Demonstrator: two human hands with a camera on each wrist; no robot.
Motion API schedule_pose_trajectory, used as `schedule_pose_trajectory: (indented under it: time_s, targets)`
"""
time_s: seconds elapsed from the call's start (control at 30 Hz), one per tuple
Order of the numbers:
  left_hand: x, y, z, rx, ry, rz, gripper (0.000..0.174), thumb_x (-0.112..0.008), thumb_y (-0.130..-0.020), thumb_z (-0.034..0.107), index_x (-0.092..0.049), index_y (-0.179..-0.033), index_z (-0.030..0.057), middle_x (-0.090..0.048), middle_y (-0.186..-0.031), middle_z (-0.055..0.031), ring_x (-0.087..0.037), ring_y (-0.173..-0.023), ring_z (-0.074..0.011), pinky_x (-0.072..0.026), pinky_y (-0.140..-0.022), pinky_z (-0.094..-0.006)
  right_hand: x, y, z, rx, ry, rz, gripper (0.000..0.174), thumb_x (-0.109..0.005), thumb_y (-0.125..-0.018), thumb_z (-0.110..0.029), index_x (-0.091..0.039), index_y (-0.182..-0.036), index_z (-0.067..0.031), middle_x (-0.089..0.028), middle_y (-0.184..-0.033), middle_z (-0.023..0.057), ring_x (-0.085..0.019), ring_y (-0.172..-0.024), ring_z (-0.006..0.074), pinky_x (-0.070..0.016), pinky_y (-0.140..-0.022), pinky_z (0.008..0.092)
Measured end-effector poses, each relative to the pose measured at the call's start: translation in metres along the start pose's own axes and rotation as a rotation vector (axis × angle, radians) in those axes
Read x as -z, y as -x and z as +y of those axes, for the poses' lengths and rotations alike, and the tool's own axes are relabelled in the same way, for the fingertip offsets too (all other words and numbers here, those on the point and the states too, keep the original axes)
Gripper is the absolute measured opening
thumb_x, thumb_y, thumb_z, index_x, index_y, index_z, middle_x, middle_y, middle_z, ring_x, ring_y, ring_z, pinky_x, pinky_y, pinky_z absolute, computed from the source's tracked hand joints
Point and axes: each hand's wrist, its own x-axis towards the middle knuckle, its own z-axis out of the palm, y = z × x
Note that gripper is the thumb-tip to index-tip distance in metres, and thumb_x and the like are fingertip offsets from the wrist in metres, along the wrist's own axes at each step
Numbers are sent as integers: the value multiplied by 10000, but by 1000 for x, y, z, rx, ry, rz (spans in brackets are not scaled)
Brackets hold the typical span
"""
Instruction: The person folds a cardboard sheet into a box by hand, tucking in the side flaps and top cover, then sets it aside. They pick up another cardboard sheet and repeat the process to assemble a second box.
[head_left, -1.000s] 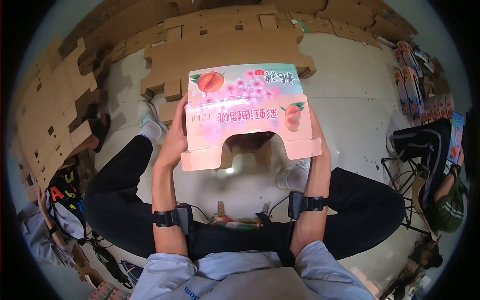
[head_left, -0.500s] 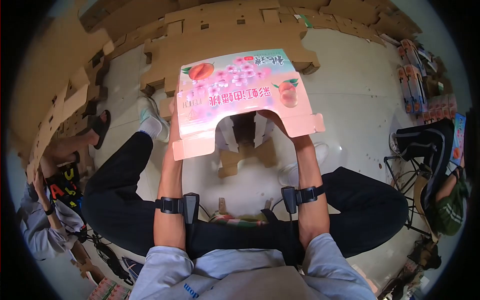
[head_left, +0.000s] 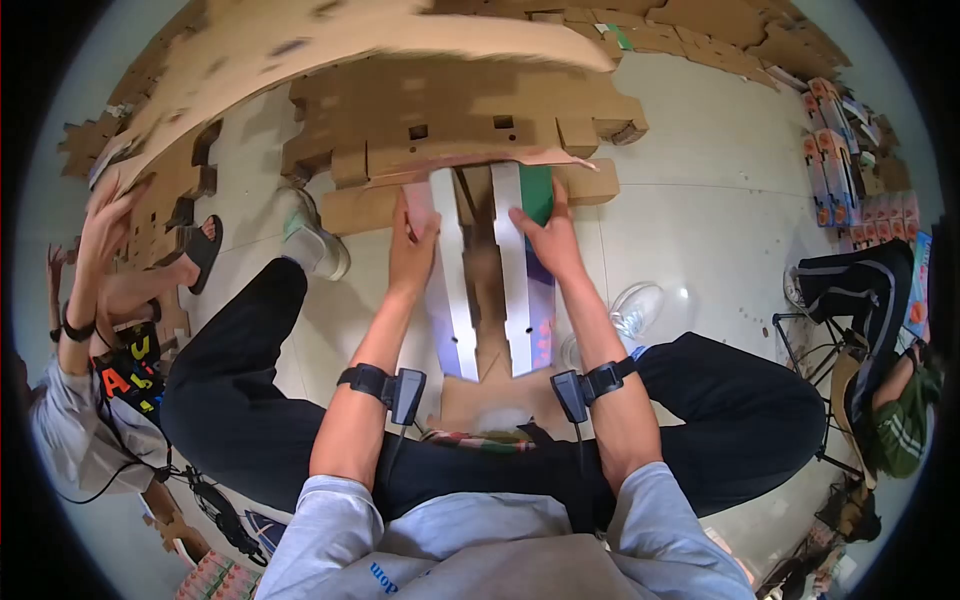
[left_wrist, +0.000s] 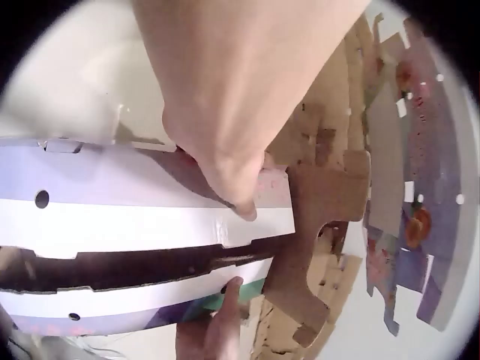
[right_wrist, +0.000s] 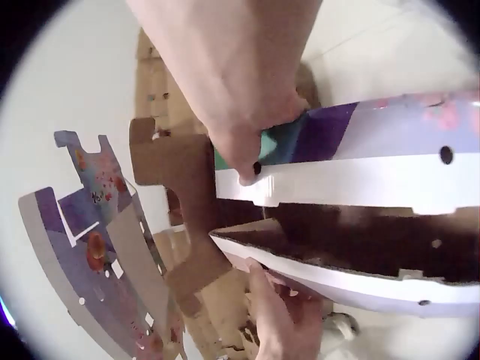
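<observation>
A printed peach carton [head_left: 513, 290] stands between the person's legs, its far end flap folded outward. Two long white top strips run along it, with a dark gap between them showing the brown inside. My left hand [head_left: 412, 250] grips the far left wall, thumb on the white strip [left_wrist: 142, 232]. On the opposite wall, over a green patch, my right hand [head_left: 552, 240] holds the edge, its thumb by a small round hole in the white strip [right_wrist: 352, 180]. Brown inner cardboard of the end flap [right_wrist: 184, 199] spreads beyond both hands in the wrist views.
Brown cardboard [head_left: 455, 110] lies on the floor ahead. A large blurred cardboard sheet [head_left: 330, 35] crosses the top, near another person's raised hand [head_left: 105, 215] at left. Printed boxes [head_left: 825, 165] are stacked at right, near a seated person [head_left: 900, 420].
The carton has come down and turned from its printed panel facing up to its long gap facing up. Both hands shifted onto its side walls. The cardboard sheet at left swung across the top.
</observation>
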Motion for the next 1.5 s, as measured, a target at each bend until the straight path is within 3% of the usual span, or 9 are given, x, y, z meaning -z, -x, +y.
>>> schedule_pose_trajectory:
  time_s: [0.3, 0.47, 0.6, 0.7, 0.83, 0.97, 1.13, 1.33, 1.5]
  targets:
    - [-34, 79, 8, -351, -983, -189, 689, -655, -1040, 299, -390, -1672, 226, -146, -1754, -283, -118, -1630, -484, -170, -1304, -638, -5, 26, 47, -62, 181, 149, 908, -789, -971, -322, -296, -1669, -17, -506, -1514, 319, -518, -1395, 454, -412, -1183, 460]
    - [-15, 114, -24, -674, -1033, -481, 521, -644, -1009, 497, -615, -1478, 273, -254, -1771, -82, -188, -1647, -317, -164, -1284, -719, -16, 45, 19, 111, 239, 295, 677, -771, -983, -212, -472, -1574, -70, -506, -1472, 261, -493, -1383, 439, -408, -1173, 460]
    - [-1, 113, -13, -1047, -1071, -1084, 521, -694, -912, 624, -689, -1163, 168, -323, -1729, -37, -221, -1636, -299, -199, -1241, -793, -20, 53, 27, 99, 273, 296, 508, -782, -976, -218, -610, -1446, -127, -473, -1462, 231, -490, -1379, 427, -416, -1160, 465]
    - [12, 123, -16, -1061, -961, -1198, 462, -688, -926, 604, -750, -1048, 163, -365, -1694, -20, -184, -1650, -305, -174, -1282, -746, -21, 49, 27, 97, 304, 298, 514, -780, -978, -223, -604, -1452, -127, -479, -1451, 232, -489, -1380, 431, -419, -1158, 465]
    - [-2, 145, -2, -1057, -1173, -1285, 510, -762, -875, 563, -690, -1218, 193, -358, -1679, -20, -181, -1647, -318, -210, -1263, -763, -18, 51, 27, 97, 293, 280, 513, -771, -987, -244, -601, -1459, -134, -465, -1459, 237, -483, -1384, 434, -423, -1157, 471]
    - [-20, 162, -48, -1386, -1033, -1107, 322, -686, -952, 359, -729, -1236, 212, -431, -1581, 9, -200, -1643, -287, -218, -1339, -573, -20, 60, 26, 147, 427, 321, 514, -771, -987, -245, -618, -1466, -138, -475, -1401, 238, -483, -1341, 433, -426, -1149, 485]
    - [-16, 152, -53, -1641, -768, -1289, 163, -653, -868, 238, -780, -788, 174, -607, -1386, 6, -474, -1405, -211, -335, -1260, -463, -11, 96, 31, 144, 619, 221, 523, -802, -960, -211, -645, -1455, -142, -503, -1266, 207, -506, -1204, 394, -466, -1057, 493]
    - [-25, 162, -100, -1333, -1181, -1356, 216, -598, -937, 314, -702, -891, 130, -746, -775, 16, -743, -941, -232, -464, -1041, -404, -6, 105, 29, 195, 605, 198, 554, -794, -965, -206, -627, -1490, -147, -506, -1209, 186, -505, -1178, 387, -475, -1015, 494]
    - [-41, 161, -96, -1000, -1058, -1290, 380, -587, -1003, 429, -721, -954, 77, -773, -860, -54, -744, -877, -273, -484, -998, -383, -15, 104, 25, 165, 659, 229, 550, -780, -979, -213, -619, -1501, -147, -504, -1226, 185, -502, -1186, 388, -472, -1024, 495]
